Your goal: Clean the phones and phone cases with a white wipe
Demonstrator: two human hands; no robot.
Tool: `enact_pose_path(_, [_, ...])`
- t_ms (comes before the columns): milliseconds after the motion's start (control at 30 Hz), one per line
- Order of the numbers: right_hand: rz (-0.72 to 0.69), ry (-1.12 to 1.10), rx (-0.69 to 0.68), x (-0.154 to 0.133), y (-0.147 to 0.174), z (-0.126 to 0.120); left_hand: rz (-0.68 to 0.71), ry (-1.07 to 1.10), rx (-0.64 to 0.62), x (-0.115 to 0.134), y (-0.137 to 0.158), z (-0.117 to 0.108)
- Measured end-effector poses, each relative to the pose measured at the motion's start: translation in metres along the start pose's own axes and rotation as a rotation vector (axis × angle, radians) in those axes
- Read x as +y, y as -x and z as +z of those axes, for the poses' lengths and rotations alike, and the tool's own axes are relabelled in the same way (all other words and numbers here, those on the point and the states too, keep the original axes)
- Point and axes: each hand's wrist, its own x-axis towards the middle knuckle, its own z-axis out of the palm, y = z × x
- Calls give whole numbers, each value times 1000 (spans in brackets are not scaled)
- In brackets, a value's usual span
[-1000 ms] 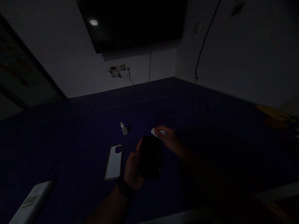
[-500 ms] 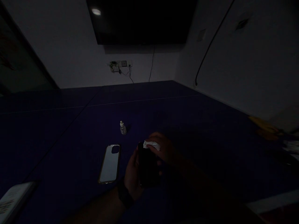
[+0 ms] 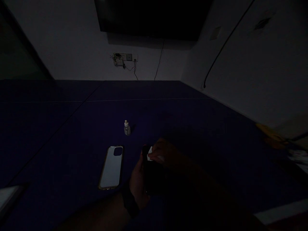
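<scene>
A dark phone (image 3: 154,178) lies in my left hand (image 3: 139,183), whose fingers wrap its left edge; a dark watch or band circles that wrist. My right hand (image 3: 164,152) pinches a crumpled white tissue (image 3: 150,154) against the upper part of the phone. Most of the phone's surface is lost in shadow. To the left, a phone case (image 3: 111,167) with a pale back and clear rim rests flat on the blue-purple table. Behind it a small dropper bottle (image 3: 127,128) with a white cap stands upright.
The dark blue-purple table (image 3: 67,141) reaches back to the wall. A white box-like object (image 3: 9,197) sits at the lower left. Yellow cloth-like stuff (image 3: 270,133) and other items lie at the right edge. A dark screen (image 3: 154,17) hangs above wall sockets (image 3: 122,58).
My right hand has shifted slightly with the tissue, which now shows less between the fingers. My left hand still holds the phone. The camera view has tilted down a little.
</scene>
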Motion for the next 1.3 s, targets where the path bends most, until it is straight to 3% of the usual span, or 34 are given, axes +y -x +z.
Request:
enact_pose_path(100, [90, 68, 96, 6, 1, -2, -89, 118, -19, 1, 1, 4])
enact_pose_path(200, [101, 85, 212, 2, -4, 8, -66, 144, 18, 0, 1, 7])
enact_pose_path(367, [-17, 37, 108, -5, -4, 5, -33, 116, 23, 1, 0, 7])
enact_pose_path(567, [89, 115, 149, 10, 5, -16, -92, 120, 9, 3, 2, 7])
enact_pose_path(800, [102, 76, 253, -3, -6, 4, -97, 92, 95, 0, 3, 8])
enact_pose_path(967, [-75, 20, 100, -2, -2, 3, -48, 92, 80, 3, 2, 7])
enact_pose_path(1033, [-47, 41, 86, 4, 1, -1, -39, 91, 53, 3, 2, 9])
enact_pose_path(1167, [53, 96, 187, 6, -2, 4, -20, 78, 21, 3, 1, 11])
enact_pose_path(1300, [-8, 68, 89, -2, -4, 10, -30, 124, 22, 2, -2, 10])
